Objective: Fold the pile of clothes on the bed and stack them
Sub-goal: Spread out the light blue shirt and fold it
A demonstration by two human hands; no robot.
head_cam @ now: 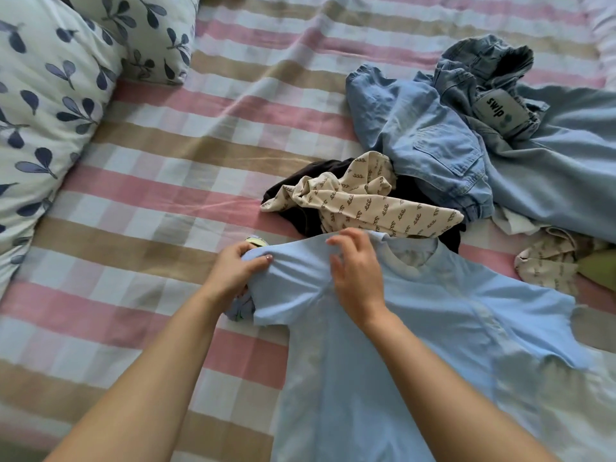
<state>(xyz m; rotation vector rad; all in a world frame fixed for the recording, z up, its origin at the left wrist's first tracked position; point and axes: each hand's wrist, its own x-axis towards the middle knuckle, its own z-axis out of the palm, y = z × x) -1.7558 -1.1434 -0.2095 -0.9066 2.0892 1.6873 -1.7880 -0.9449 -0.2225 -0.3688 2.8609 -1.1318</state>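
Pale-blue T-shirt (400, 345) spread flat on the checked bed (166, 145); left hand (233, 271) grips its bunched sleeve; right hand (358, 271) presses with relaxed fingers on the shoulder beside the collar; unfolded clothes pile (433, 145) lies just beyond.

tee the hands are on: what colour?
Plain light blue t-shirt, no print visible. Head view, the only one, shows it clearly.

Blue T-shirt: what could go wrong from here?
1. A small crumpled garment lies under the sleeve that the left hand grips; folding the sleeve in may trap it inside the blue T-shirt.
2. The collar lies against the cream patterned garment; sliding the shirt could drag it along.
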